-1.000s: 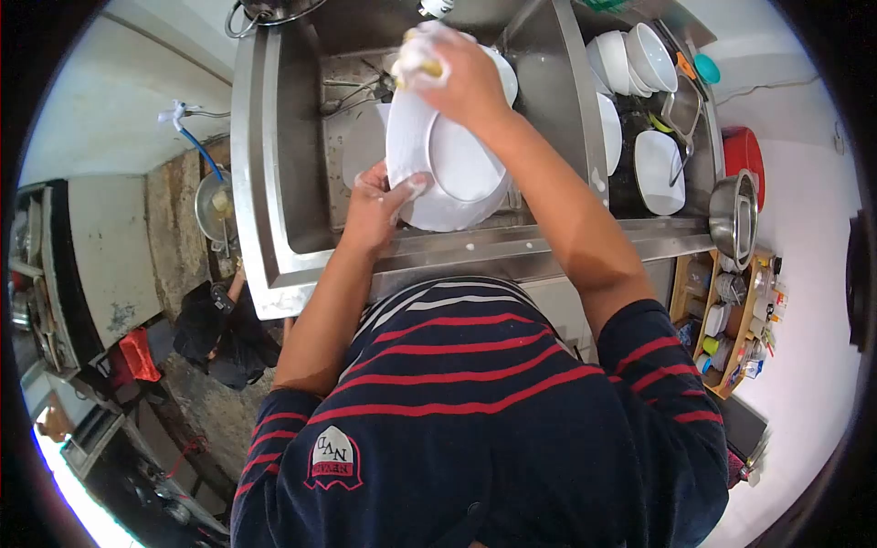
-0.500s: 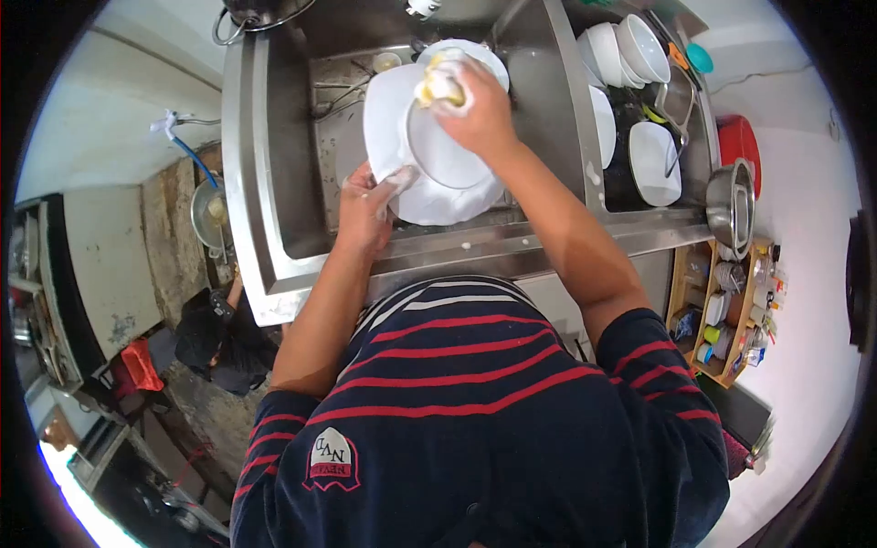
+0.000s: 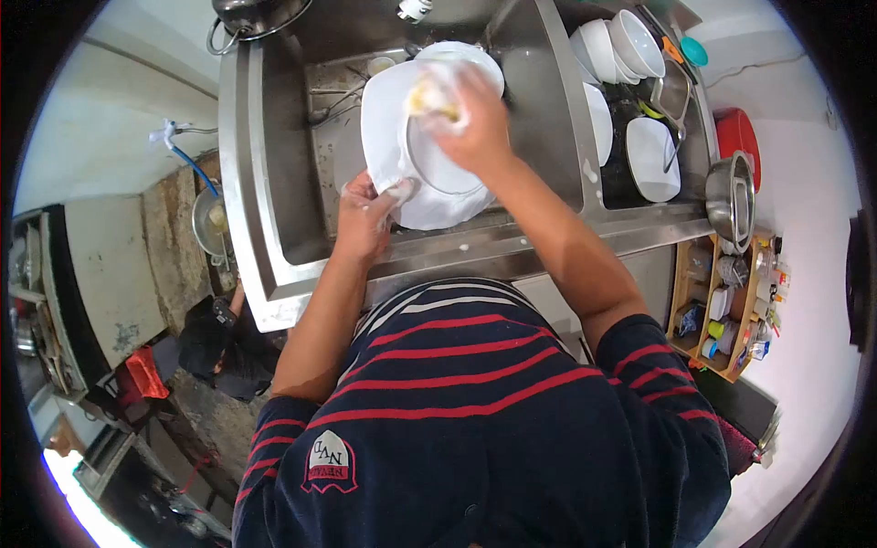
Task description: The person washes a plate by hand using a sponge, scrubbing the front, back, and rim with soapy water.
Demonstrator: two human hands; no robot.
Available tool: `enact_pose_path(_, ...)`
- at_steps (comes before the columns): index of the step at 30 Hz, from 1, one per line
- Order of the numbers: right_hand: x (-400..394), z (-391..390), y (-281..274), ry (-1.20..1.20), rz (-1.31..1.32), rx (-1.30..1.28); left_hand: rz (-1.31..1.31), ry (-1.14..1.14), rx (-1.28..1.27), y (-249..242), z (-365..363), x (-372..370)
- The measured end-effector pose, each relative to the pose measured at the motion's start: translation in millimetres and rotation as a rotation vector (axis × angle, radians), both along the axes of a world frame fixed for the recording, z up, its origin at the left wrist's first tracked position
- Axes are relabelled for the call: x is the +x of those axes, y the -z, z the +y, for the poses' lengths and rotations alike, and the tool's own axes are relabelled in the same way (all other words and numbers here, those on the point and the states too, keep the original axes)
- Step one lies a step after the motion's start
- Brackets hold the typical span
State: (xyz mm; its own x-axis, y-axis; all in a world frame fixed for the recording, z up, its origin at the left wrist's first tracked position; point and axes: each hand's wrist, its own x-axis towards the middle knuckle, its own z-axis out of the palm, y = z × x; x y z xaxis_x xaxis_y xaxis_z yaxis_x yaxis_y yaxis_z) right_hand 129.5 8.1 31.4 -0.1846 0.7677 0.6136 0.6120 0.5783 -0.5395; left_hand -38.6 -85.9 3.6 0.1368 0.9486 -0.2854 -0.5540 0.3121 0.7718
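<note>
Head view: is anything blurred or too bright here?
In the head view, the right hand and foamy yellow sponge are smeared, likely by motion; same view, the white squarish plate looks sharper, and the picture's lower-left edge looks washed out.

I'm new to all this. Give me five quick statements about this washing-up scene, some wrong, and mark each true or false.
1. The left hand grips the white plate by its edge. True.
2. The right hand holds a fork. False: it holds a foamy yellow sponge.
3. White bowls are in the right-hand section of the sink. True.
4. The washer's shirt is plain white. False: it is dark with red stripes.
5. Another person is visible off to the left. True.
</note>
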Motion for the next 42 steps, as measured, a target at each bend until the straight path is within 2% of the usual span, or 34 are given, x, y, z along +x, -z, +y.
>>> enact_pose_path(1, -11.1, -2.5, -7.6, -0.124, -0.07, 0.113, -0.012, 0.002, -0.001, -1.9, -1.2, 0.0)
enact_pose_path(3, -31.4, -10.2, -29.0, -0.356, -0.253, 0.075, -0.027, 0.011, -0.001, 0.0, -1.9, -0.2)
enact_pose_path(5, -32.8, -6.6, -32.6, -0.366, -0.289, 0.033, -0.074, 0.018, 0.053, 8.2, -2.7, -3.9)
enact_pose_path(7, -20.6, 22.9, -2.6, -0.166, -0.235, 0.056, -0.068, 0.001, 0.011, 5.2, -1.6, -3.9)
enact_pose_path(9, 4.2, 51.0, 15.9, 0.013, -0.06, -0.125, -0.066, -0.025, -0.028, 0.7, -0.5, -5.6)
enact_pose_path(11, 29.3, 54.0, 17.0, 0.044, 0.106, -0.317, -0.046, -0.105, -0.061, -3.0, 0.5, -8.1)
enact_pose_path(13, 46.9, 44.4, 42.1, 0.16, 0.123, -0.379, -0.084, -0.152, -0.081, -1.7, 2.8, -11.0)
enact_pose_path(17, 43.4, -15.0, 51.0, 0.136, 0.207, -0.373, -0.233, -0.308, -0.117, -2.1, 5.6, -8.3)
enact_pose_path(19, 28.4, -41.0, 50.9, 0.176, 0.089, -0.226, -0.23, -0.338, -0.125, 3.0, 8.0, -7.1)
enact_pose_path(22, -2.2, -69.9, 37.0, 0.087, 0.034, -0.169, -0.243, -0.384, -0.14, 20.2, 6.6, -10.0)
enact_pose_path(24, -19.8, -82.4, 17.0, -0.175, -0.04, -0.127, -0.322, -0.408, -0.135, 23.6, 8.3, -13.4)
enact_pose_path(25, -19.8, -83.9, 9.1, -0.17, -0.038, -0.124, -0.32, -0.402, -0.133, 21.5, 9.5, -13.3)
enact_pose_path(27, -18.4, -86.4, -1.0, -0.324, -0.243, -0.055, -0.319, -0.43, -0.202, 16.6, 10.1, -16.1)
enact_pose_path(29, -1.0, -84.7, 12.0, -0.261, -0.248, -0.088, -0.306, -0.467, -0.267, 16.4, 10.7, -15.4)
enact_pose_path(31, 18.7, -66.3, 26.0, 0.026, -0.083, -0.031, -0.208, -0.412, -0.194, 15.7, 11.6, -15.2)
enact_pose_path(32, 27.0, -55.0, 31.6, 0.103, -0.023, -0.072, -0.211, -0.42, -0.195, 13.9, 9.2, -15.5)
enact_pose_path(34, 42.2, -28.9, 39.1, 0.192, 0.036, -0.114, -0.316, -0.256, -0.124, 7.1, 2.9, -14.4)
enact_pose_path(36, 55.0, -0.5, 42.7, 0.305, 0.111, -0.328, -0.255, -0.166, -0.112, -3.2, 1.7, -8.1)
enact_pose_path(40, 38.6, 35.8, 27.7, 0.335, 0.007, -0.404, -0.089, -0.006, -0.054, 1.3, 1.2, -1.2)
enact_pose_path(42, 18.2, 41.8, 27.7, 0.172, -0.087, -0.223, -0.046, 0.026, -0.047, -2.4, -1.7, 3.5)
